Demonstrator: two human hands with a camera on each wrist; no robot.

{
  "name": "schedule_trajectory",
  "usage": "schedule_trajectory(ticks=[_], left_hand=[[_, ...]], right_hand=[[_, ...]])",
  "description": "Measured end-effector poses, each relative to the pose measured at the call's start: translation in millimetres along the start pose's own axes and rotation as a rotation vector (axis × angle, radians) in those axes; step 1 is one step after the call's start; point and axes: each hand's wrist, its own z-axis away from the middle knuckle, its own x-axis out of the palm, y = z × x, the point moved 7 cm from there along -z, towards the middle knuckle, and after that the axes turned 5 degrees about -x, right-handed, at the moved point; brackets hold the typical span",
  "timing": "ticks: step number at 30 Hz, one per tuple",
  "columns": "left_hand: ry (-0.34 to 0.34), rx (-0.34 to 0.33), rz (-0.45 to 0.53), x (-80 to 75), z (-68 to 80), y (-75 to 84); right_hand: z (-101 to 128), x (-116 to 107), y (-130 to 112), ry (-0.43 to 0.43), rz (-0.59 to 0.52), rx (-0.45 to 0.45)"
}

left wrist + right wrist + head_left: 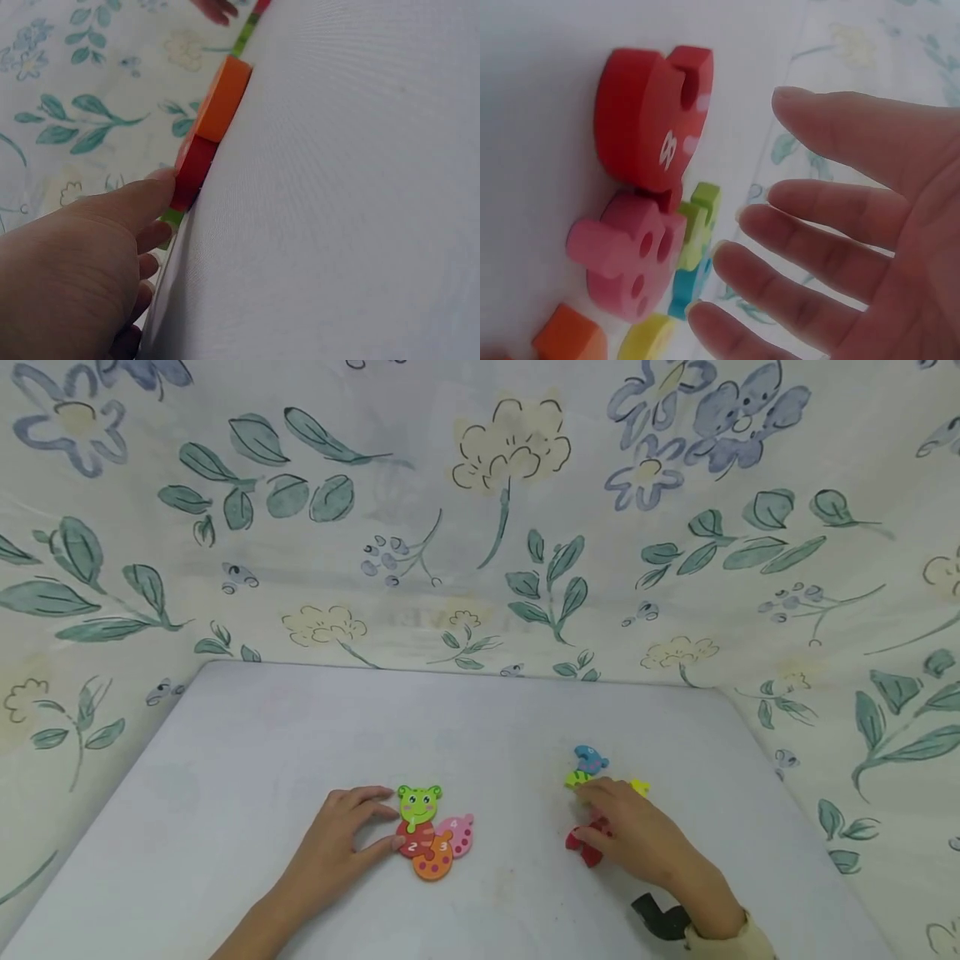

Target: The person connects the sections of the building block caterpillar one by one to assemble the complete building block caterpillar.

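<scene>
Four joined puzzle pieces lie flat on the table: a smiling green head [417,807], a red piece numbered 2 [408,842], an orange one numbered 3 [432,867] and a pink one numbered 4 [462,837]. My left hand [343,829] rests at their left side, thumb against the red piece and fingertips by the head. Over loose pieces on the right hovers my right hand [637,831], its fingers spread. In the right wrist view, a red piece [634,120] and a pink dotted piece [622,262] stand apart from those fingers.
Beyond the right hand lie a blue piece [591,760], a green striped piece [576,778] and a yellow one [640,787]. An orange piece [568,336] shows in the right wrist view. A black curved object [657,918] is beside the right wrist. Flowered cloth [420,552] surrounds the white table [300,727].
</scene>
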Motion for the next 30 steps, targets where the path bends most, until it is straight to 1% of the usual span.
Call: schedule_trajectory(ticks=[7,13,23,30], left_hand=[[0.014,0.012,0.013,-0.5,-0.9,-1.9],[0.009,0.004,0.02,0.8,-0.9,-4.1],[0.012,0.0,0.025,-2.5,0.3,-4.5],[0.005,0.0,0.018,-0.3,0.1,-6.2]], right_hand=[[-4,-2,15,0.017,0.008,-0.013],[-9,-2,24,0.032,0.002,-0.026],[-21,7,32,0.004,-0.035,-0.001],[-23,12,40,-0.016,-0.064,0.04]])
